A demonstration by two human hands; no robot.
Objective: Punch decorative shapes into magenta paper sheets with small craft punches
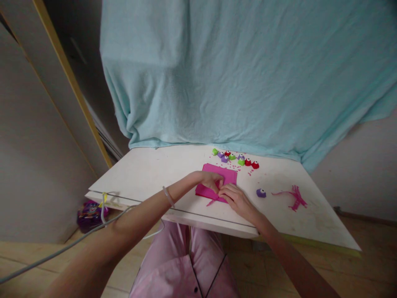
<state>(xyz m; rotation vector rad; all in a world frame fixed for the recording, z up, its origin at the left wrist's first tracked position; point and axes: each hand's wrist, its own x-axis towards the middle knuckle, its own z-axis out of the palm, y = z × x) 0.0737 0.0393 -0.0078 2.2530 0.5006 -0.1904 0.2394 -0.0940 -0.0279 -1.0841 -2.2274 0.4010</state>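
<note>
Bright pink paper (214,169), in what looks like a stack of square sheets, lies on the white table in front of me. My left hand (212,180) rests on it with the fingers bent and pressed together at the paper. Against its fingertips, my right hand (237,198) pinches at the paper's lower right part. A narrow pink strip (211,203) sticks out below the lower edge. What exactly the fingertips grip is too small to make out. Small pink scraps (235,167) are scattered just beyond the paper.
Several small green, purple and red figures with eyes (232,157) stand at the back of the white table (149,174). One purple figure (261,193) sits right of my hands, beside a pile of pink strips (296,198). A blue cloth (217,74) hangs behind. A grey cable (62,245) crosses at left.
</note>
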